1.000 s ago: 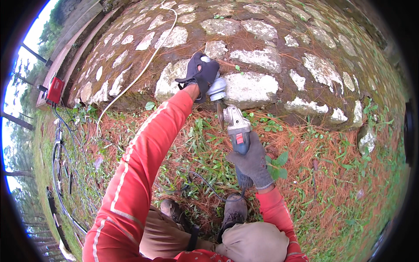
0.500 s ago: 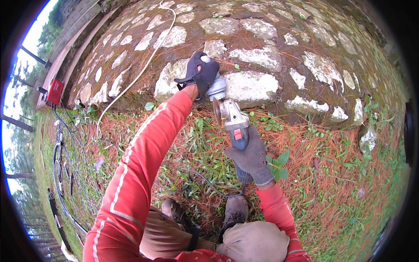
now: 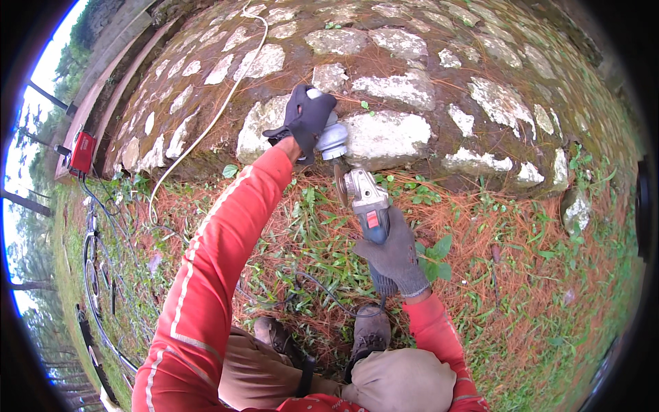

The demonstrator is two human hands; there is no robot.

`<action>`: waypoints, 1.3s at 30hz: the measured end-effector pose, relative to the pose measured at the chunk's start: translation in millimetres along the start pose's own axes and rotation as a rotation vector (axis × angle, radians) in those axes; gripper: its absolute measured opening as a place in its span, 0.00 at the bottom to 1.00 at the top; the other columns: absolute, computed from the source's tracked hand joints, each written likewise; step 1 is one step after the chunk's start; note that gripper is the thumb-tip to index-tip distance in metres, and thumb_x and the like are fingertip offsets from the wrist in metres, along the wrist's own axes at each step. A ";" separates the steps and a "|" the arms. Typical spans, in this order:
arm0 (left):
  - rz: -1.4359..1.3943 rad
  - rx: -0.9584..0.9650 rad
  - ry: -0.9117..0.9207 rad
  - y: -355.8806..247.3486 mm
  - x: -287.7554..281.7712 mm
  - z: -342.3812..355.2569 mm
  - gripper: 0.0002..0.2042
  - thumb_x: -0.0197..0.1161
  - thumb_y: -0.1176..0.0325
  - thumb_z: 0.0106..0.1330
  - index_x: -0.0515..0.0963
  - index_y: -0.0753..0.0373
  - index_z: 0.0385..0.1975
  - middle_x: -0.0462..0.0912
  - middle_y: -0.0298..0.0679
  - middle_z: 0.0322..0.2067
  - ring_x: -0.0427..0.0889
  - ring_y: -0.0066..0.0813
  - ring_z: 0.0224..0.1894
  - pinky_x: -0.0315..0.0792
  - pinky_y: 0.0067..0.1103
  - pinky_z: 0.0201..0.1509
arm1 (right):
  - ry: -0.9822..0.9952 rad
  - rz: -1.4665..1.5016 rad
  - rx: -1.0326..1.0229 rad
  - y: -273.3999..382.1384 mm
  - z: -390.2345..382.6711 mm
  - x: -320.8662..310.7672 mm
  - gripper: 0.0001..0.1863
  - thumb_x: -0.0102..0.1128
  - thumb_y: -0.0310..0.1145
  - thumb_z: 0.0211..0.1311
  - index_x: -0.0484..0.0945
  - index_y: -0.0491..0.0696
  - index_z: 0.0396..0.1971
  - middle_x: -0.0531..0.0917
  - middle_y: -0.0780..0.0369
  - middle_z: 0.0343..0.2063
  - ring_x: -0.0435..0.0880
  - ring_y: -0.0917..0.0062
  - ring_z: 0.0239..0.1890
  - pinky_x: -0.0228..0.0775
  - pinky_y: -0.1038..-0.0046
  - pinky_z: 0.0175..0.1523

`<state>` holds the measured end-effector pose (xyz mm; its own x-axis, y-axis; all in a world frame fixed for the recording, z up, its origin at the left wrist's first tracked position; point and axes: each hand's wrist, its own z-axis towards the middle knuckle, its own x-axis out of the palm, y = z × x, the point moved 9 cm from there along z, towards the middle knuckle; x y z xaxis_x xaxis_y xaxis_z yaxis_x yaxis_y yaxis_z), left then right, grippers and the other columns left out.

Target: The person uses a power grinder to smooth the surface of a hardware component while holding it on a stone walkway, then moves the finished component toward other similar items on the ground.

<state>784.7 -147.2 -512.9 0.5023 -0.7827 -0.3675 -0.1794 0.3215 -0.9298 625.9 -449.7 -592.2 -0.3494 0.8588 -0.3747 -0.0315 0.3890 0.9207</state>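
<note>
My left hand point(image 3: 309, 117), in a dark glove, is closed around a grey, round flanged piece point(image 3: 333, 141) in front of the stone wall. A pale rounded end of something shows at the top of that hand. My right hand point(image 3: 398, 254), in a grey knitted glove, grips the body of an angle grinder point(image 3: 367, 196) with a silver head and a blue-and-black body. The grinder's thin disc point(image 3: 341, 182) stands edge-on just below the flanged piece. Whether the disc touches it I cannot tell.
The sloping stone wall point(image 3: 391, 136) spans the far side. A pale hose point(image 3: 230, 99) runs down it at left. A red box-shaped machine point(image 3: 83, 152) with cables stands at far left. A dark cord point(image 3: 322, 285) lies on grass and pine needles by my boots point(image 3: 371, 329).
The grinder has dropped slightly toward me, and its disc sits a little lower against the flanged piece. Both hands keep their holds. The whole view has shifted slightly.
</note>
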 end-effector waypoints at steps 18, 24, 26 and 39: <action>0.052 0.211 0.034 -6.6 0.9 7.6 0.24 0.85 0.56 0.64 0.82 0.64 0.51 0.91 0.38 0.39 0.89 0.26 0.39 0.86 0.30 0.45 | -0.004 -0.025 -0.058 7.7 4.2 -6.8 0.42 0.88 0.42 0.52 0.75 0.45 0.64 0.91 0.50 0.46 0.96 0.50 0.48 0.87 0.51 0.54; 0.043 0.247 0.012 1.3 -0.8 11.3 0.23 0.85 0.59 0.65 0.82 0.64 0.51 0.90 0.37 0.37 0.88 0.25 0.37 0.85 0.29 0.43 | -0.029 -0.006 -0.116 18.3 6.2 -9.1 0.41 0.87 0.42 0.53 0.75 0.45 0.64 0.91 0.51 0.45 0.95 0.50 0.47 0.87 0.51 0.53; 0.007 0.229 0.022 3.8 0.7 12.5 0.23 0.85 0.60 0.65 0.82 0.63 0.51 0.90 0.37 0.38 0.88 0.25 0.37 0.86 0.29 0.42 | -0.030 -0.003 -0.122 21.2 7.7 -9.7 0.41 0.87 0.42 0.53 0.74 0.45 0.64 0.90 0.51 0.45 0.95 0.50 0.46 0.86 0.50 0.53; -0.019 0.185 -0.020 -2.5 -4.2 3.8 0.21 0.84 0.62 0.65 0.83 0.64 0.51 0.90 0.39 0.39 0.88 0.27 0.39 0.85 0.30 0.45 | -0.024 -0.036 -0.066 1.5 0.7 -11.7 0.42 0.88 0.43 0.53 0.74 0.44 0.63 0.90 0.50 0.46 0.95 0.50 0.47 0.86 0.51 0.53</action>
<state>786.3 -142.7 -508.9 0.5209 -0.7798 -0.3474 -0.0118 0.4003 -0.9163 630.6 -459.0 -586.5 -0.3241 0.8527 -0.4096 -0.1054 0.3977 0.9114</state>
